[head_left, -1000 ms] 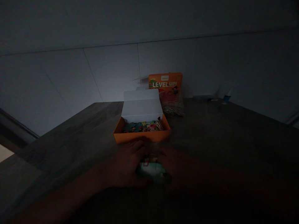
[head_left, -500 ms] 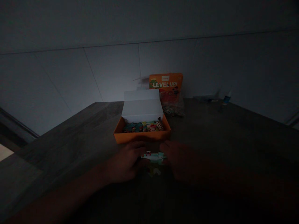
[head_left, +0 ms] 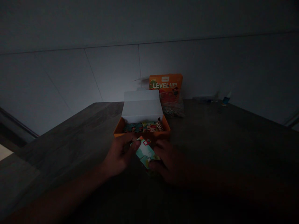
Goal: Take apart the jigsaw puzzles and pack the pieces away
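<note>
Both hands hold a light green and white printed puzzle section (head_left: 145, 151), tilted just in front of the open box. My left hand (head_left: 121, 154) pinches its upper left corner, thumb on top. My right hand (head_left: 167, 160) grips its lower right edge between thumb and fingers. Beneath it the tabletop is too dark to make out well. The orange box (head_left: 119, 125) stands close behind my hands with its white lid (head_left: 142, 107) raised. Puzzle pieces (head_left: 137, 127) lie inside it, and several stand on edge at its right end.
Behind the open box an orange "LEVEL UP!" box (head_left: 165, 85) leans upright against the wall. A clear bag of pieces (head_left: 173, 110) sits before it. At the back right are a small bottle (head_left: 226, 99) and a flat dark item (head_left: 205, 100). The grey table (head_left: 77, 124) is dimly lit.
The puzzle section has been lifted and turned, its left end now higher and its printed face more visible. My left hand has moved up and left; my right hand stays close by.
</note>
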`<state>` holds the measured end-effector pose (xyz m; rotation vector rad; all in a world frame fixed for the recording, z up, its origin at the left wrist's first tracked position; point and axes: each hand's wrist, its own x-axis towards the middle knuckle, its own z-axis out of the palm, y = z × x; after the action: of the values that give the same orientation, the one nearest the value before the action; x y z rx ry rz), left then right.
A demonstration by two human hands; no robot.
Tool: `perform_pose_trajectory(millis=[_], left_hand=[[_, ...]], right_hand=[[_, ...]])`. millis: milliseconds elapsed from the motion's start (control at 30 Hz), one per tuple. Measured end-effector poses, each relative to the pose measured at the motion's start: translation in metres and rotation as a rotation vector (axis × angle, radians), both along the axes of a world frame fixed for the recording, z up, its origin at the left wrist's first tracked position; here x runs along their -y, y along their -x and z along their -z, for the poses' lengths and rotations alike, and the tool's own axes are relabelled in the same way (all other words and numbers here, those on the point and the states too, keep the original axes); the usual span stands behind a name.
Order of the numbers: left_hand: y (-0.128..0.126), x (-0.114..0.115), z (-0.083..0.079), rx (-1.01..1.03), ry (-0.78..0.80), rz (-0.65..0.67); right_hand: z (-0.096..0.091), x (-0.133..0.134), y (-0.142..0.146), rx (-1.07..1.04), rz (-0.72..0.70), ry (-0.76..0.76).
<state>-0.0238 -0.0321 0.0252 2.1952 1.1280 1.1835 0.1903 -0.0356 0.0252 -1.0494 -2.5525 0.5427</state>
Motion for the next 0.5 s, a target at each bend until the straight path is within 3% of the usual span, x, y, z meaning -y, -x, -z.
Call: perform_pose_trajectory(millis=[133,367,500], left_hand=[[0.0,0.0,0.0,-0.075,-0.208,-0.052],[0.001,0.002,-0.003,-0.273,-0.633,0.07],[0.002,0.006,-0.005,-0.254,-0.634,0.074]], right_hand=[[0.016,-0.002,0.006,0.042,0.022,-0.064],[0.026,-0.001,0.005,0.058,0.029,-0.172],[0.027,-0.004,0.004,0.028,0.038,-0.154]])
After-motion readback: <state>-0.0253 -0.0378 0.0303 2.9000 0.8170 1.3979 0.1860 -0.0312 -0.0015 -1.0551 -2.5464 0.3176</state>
